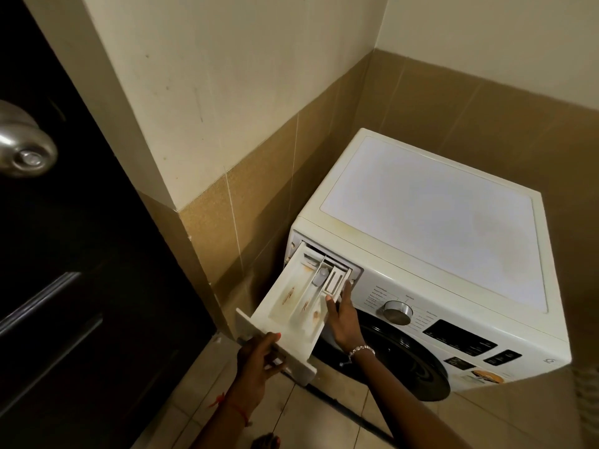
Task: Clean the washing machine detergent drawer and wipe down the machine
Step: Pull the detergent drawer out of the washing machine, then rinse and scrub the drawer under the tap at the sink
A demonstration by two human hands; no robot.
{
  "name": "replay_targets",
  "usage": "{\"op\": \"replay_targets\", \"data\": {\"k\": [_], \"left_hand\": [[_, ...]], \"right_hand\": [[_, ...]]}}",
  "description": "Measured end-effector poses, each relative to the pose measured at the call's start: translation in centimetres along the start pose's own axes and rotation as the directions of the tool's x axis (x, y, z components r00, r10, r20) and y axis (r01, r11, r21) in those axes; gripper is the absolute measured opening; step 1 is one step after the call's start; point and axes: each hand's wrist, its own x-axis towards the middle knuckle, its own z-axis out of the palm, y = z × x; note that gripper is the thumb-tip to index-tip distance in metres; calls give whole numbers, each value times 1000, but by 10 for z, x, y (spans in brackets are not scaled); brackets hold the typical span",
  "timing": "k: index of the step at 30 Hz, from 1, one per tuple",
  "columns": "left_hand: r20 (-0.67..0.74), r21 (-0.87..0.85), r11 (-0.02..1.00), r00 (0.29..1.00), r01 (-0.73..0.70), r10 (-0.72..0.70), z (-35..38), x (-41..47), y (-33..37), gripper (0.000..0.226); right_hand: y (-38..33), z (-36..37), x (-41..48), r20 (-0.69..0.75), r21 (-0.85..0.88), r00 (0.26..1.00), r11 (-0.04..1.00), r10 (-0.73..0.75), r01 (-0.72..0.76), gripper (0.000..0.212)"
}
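A white front-loading washing machine stands in the corner of a tiled room. Its detergent drawer is pulled far out of the slot at the machine's upper left, tilted down toward me. Brown stains show in its compartments. My left hand grips the drawer's front panel from below. My right hand rests against the drawer's right side, thumb over the rim and a finger pointing up toward the slot. A bracelet sits on that wrist.
A dark door with a round metal knob fills the left. Tan tiled walls close in behind and beside the machine. The round dark machine door and control dial face me. A dark hose lies on the floor tiles.
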Motion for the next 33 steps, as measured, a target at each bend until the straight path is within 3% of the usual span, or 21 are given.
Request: {"op": "replay_targets", "data": {"k": [5, 9, 14, 18, 22, 25, 28, 33], "left_hand": [[-49, 56, 997, 997, 59, -57, -37, -18, 1, 27], [-49, 129, 987, 995, 94, -88, -59, -34, 11, 26], [27, 235, 967, 994, 97, -106, -68, -47, 29, 22], [87, 302, 948, 987, 101, -133, -56, -51, 43, 20], [166, 406, 912, 977, 57, -135, -29, -48, 58, 17], [287, 484, 875, 945, 1, -160, -4, -42, 66, 27], [406, 569, 821, 887, -57, -219, 31, -42, 72, 45], [566, 681, 699, 762, -218, -314, 102, -53, 66, 70]], "right_hand": [[0, 0, -5, -99, 66, 995, 998, 17, -11, 70], [-7, -9, -8, -154, 63, 988, 998, 18, -9, 58], [-10, -29, -13, -128, 0, 991, 999, 39, -39, 44], [-18, -55, -33, -112, -5, 994, 1000, 5, -6, 15], [-28, -91, -61, -192, -49, 981, 999, -6, -3, 18], [-29, -120, -85, -321, -25, 947, 999, 17, -27, 20], [-23, -149, -118, -441, 53, 893, 996, 90, -74, 35], [-10, -190, -185, -599, 232, 756, 961, 264, -152, 27]]}}
